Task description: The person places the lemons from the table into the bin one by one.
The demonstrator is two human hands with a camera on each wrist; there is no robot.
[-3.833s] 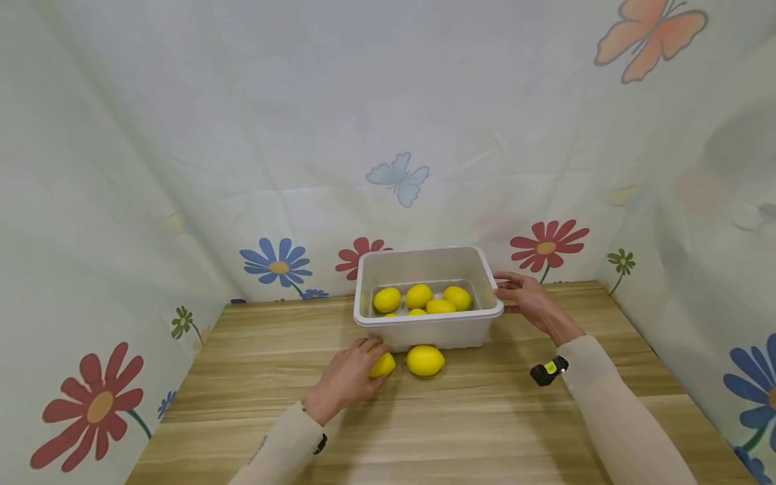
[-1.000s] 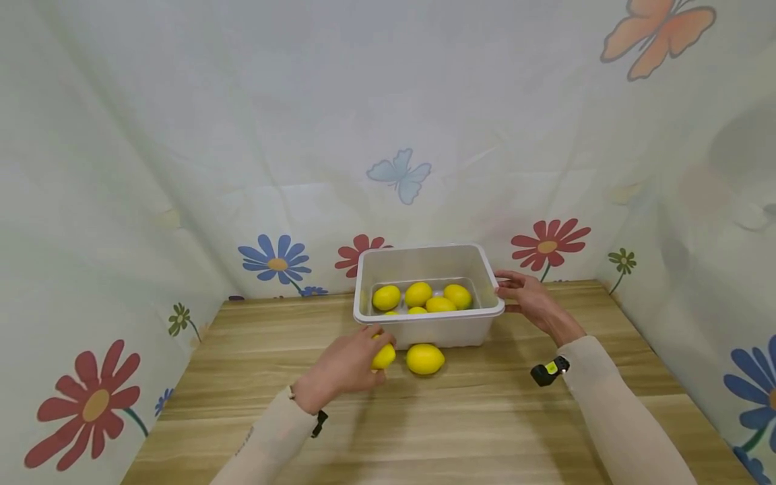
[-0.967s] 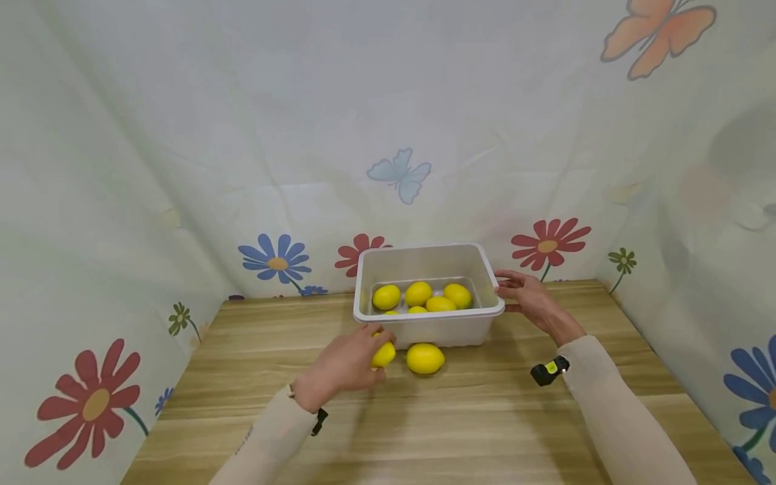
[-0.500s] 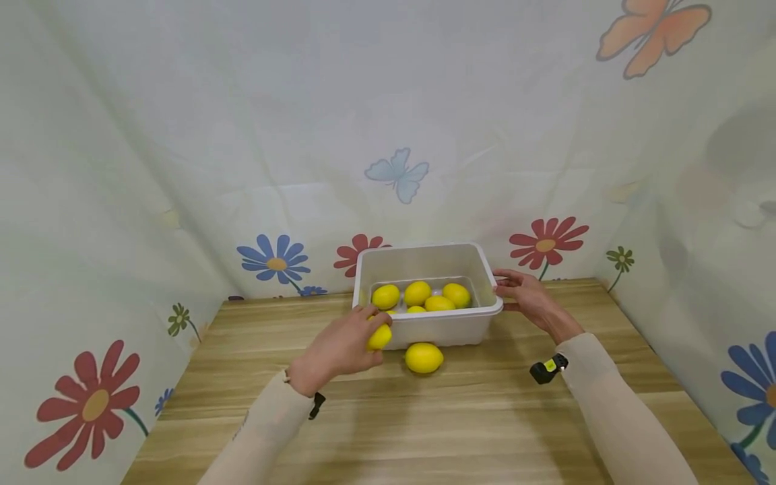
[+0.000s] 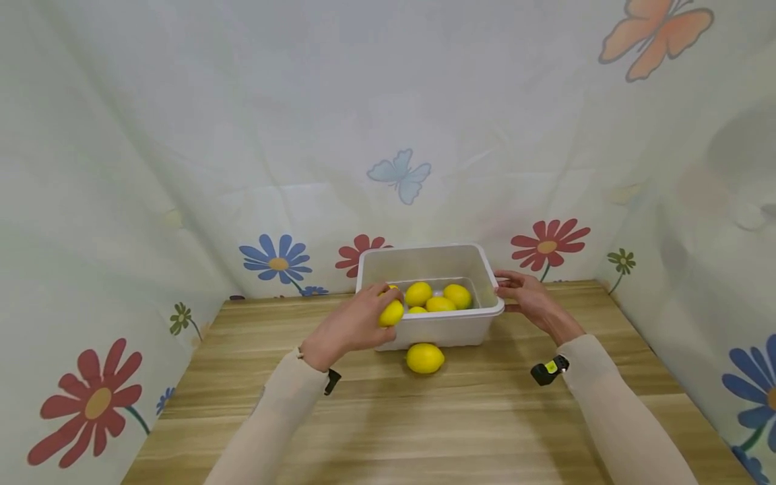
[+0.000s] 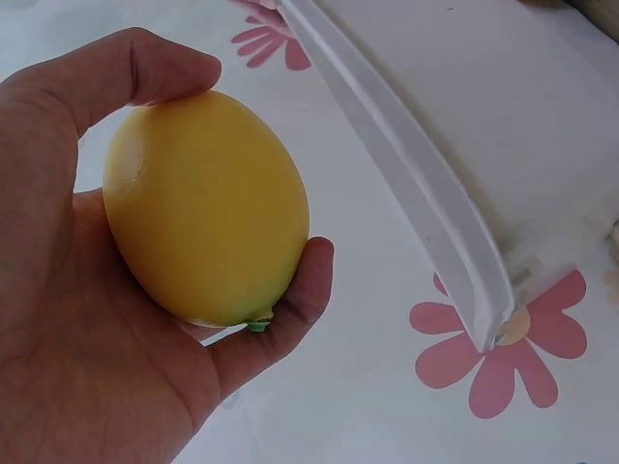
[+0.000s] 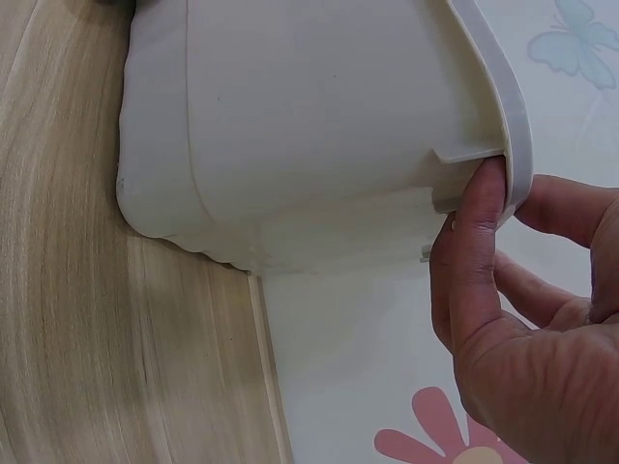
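Observation:
My left hand (image 5: 350,325) grips a yellow lemon (image 5: 391,314) at the front left of a white plastic bin (image 5: 445,331). In the left wrist view, thumb and fingers curl around this lemon (image 6: 208,208), its green-tipped end showing, with the bin's rim (image 6: 416,184) beyond and apart from it. At the bin's right end, my right hand (image 5: 533,303) holds the rim; the right wrist view shows its fingers (image 7: 476,261) tucked under the lip and the thumb against the outside. Several lemons (image 5: 418,294) lie inside the bin, partly hidden by its front wall and my left hand.
One loose lemon (image 5: 425,358) lies on the wood-grain table (image 5: 461,424) just before the bin. Behind and on both sides hangs a pale curtain (image 5: 315,135) printed with flowers and butterflies, close to the bin's back.
My left hand has lifted the lemon from the table beside the bin, up to its front left rim. The right hand and the bin stay in place.

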